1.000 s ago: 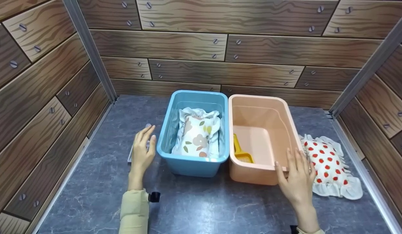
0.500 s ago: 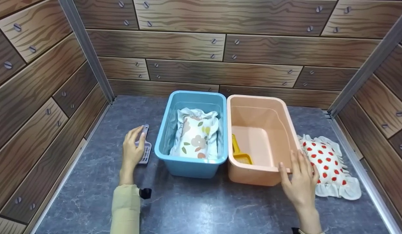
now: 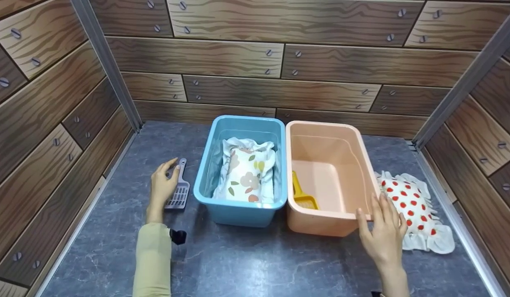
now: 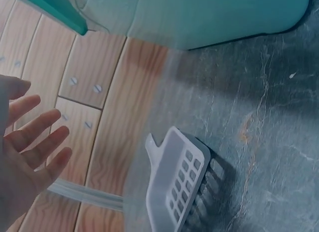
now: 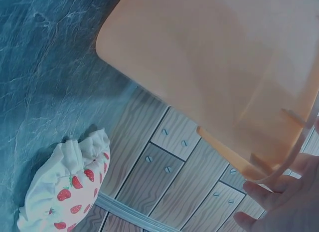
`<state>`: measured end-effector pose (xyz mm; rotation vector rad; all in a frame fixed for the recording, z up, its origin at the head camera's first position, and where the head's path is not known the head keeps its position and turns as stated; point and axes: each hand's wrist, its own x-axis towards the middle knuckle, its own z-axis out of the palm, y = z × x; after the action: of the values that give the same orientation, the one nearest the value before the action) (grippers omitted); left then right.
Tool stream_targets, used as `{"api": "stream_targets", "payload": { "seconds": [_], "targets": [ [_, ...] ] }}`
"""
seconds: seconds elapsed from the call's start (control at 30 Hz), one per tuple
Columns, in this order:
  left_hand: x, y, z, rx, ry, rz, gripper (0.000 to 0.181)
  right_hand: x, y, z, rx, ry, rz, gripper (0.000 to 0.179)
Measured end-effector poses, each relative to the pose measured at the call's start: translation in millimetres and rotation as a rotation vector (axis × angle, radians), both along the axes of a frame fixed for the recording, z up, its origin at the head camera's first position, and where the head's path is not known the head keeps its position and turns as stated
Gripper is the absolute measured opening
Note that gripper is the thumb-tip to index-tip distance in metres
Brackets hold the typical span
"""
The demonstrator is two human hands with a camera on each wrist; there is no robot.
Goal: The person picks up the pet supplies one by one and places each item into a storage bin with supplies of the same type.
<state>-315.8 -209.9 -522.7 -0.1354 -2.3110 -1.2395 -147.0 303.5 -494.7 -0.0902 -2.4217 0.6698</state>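
A pale grey plastic scoop (image 3: 179,194) with a slotted, squared head and slim handle lies on a veined, dark grey desk (image 3: 238,264). Right of it stands a glossy blue plastic tub (image 3: 240,214) with rounded corners, then a smooth peach plastic tub (image 3: 323,146). The left hand (image 3: 162,185), fingers spread and clear of the scoop, hovers just left of its handle. The right hand (image 3: 382,235) rests relaxed fingers against the peach tub's near right corner. The scoop's long axis runs near to far, handle pointing far and slightly right, slotted head near.
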Motion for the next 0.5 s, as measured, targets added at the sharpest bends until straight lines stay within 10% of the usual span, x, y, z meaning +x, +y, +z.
{"api": "stream_targets", "payload": {
  "seconds": [0.5],
  "targets": [
    [-28.0,-11.1,-8.8,0.050,-0.303,0.009,0.037,0.6,4.3,-3.1,-0.003,-0.021,-0.013,0.055]
  ]
}}
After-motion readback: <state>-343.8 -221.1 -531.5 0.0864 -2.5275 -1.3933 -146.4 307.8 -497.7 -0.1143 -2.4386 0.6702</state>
